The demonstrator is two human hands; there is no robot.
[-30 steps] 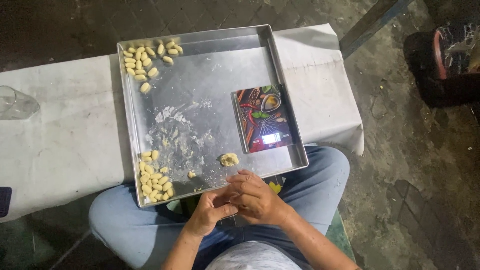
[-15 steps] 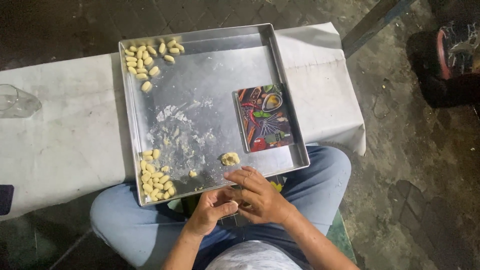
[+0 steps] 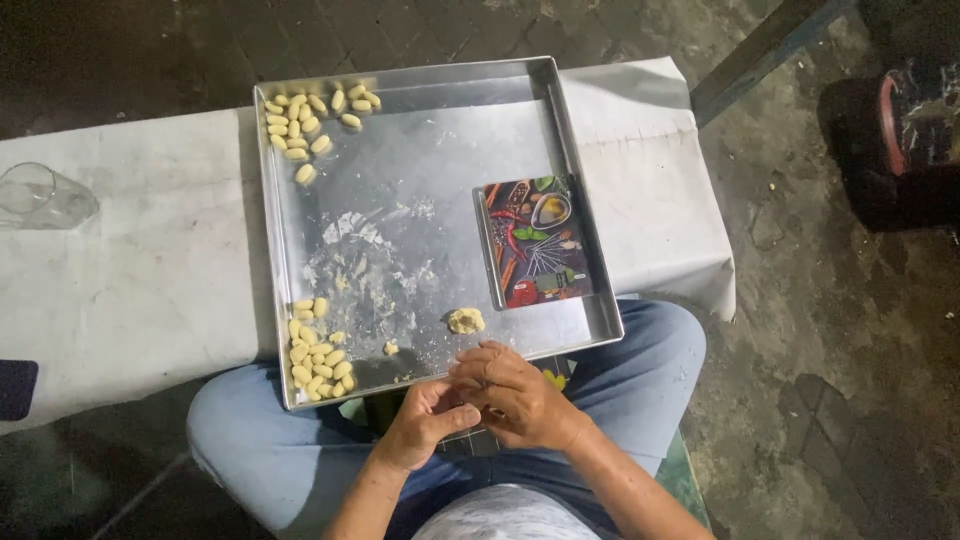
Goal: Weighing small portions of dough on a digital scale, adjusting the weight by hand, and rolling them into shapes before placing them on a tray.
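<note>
Grip: the left hand (image 3: 428,424) and right hand (image 3: 512,392) meet over the lap, fingers curled together; whether anything sits between the palms cannot be told.
Left hand: cupped, palm turned to the right hand, fingertips touching it.
Right hand: laid over the left, fingers bent and close together, just past the tray's near rim.
Dough lump: a small pale lump (image 3: 465,320) lies on the tray just ahead of the grip, apart from both hands.
Crumb: a tiny bit (image 3: 390,348) lies ahead and left of the grip.
Near pieces: a cluster of shaped pieces (image 3: 315,350) sits left of the grip, in the near corner.
Far pieces: another cluster (image 3: 310,125) lies well ahead, in the far left corner.
Scale: a flat scale (image 3: 535,243) with a printed top lies ahead and right.
Tray: a metal tray (image 3: 440,150) rests on the cloth-covered desk (image 3: 130,280).
Glass: a clear glass (image 3: 45,197) lies far left.
</note>
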